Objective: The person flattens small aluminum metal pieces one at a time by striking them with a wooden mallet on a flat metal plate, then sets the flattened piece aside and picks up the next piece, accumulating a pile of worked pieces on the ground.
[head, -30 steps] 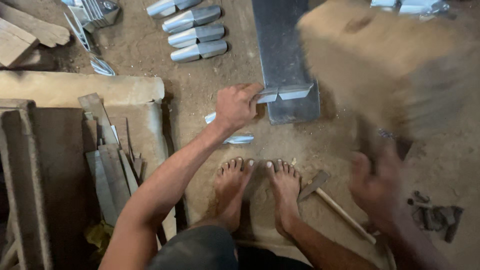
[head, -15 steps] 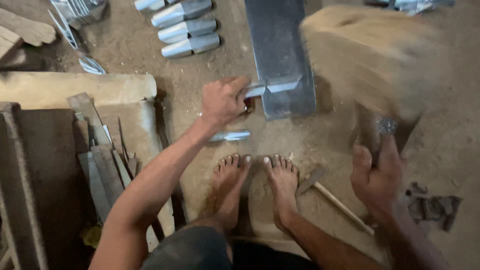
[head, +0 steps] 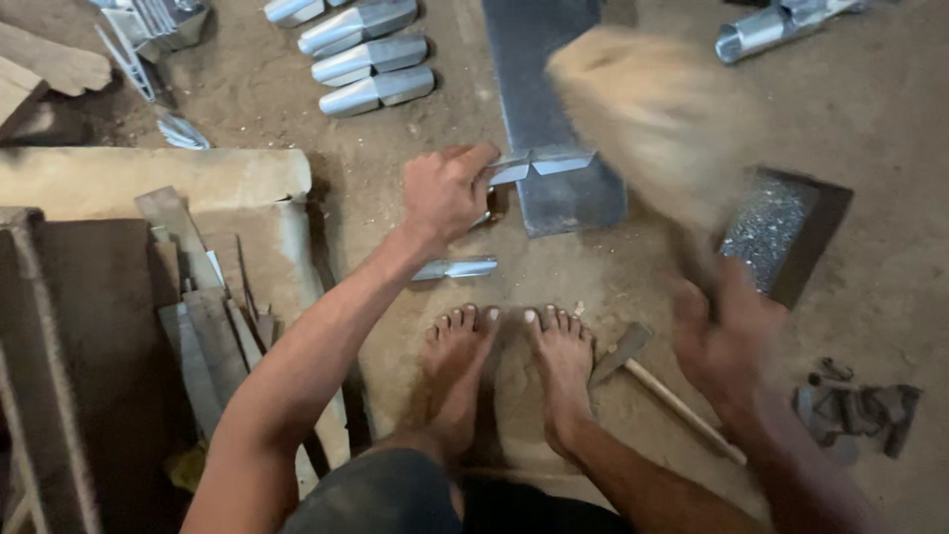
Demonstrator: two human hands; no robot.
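A folded metal piece is held on a steel block while a wooden mallet is raised above it.

The folded metal piece (head: 542,163) lies across the near end of the dark steel block (head: 554,109), with its long axis running left to right, just beyond the bare feet (head: 509,366). It is pinched at its left end by the left hand (head: 447,193), the arm being stretched forward. The right hand (head: 727,341) is closed around the handle of the wooden mallet (head: 647,114), whose blurred head is seen up and to the right of the piece. The left hand is the nearer one.

Blurred wooden mallet (head: 652,119), right hand (head: 727,336)
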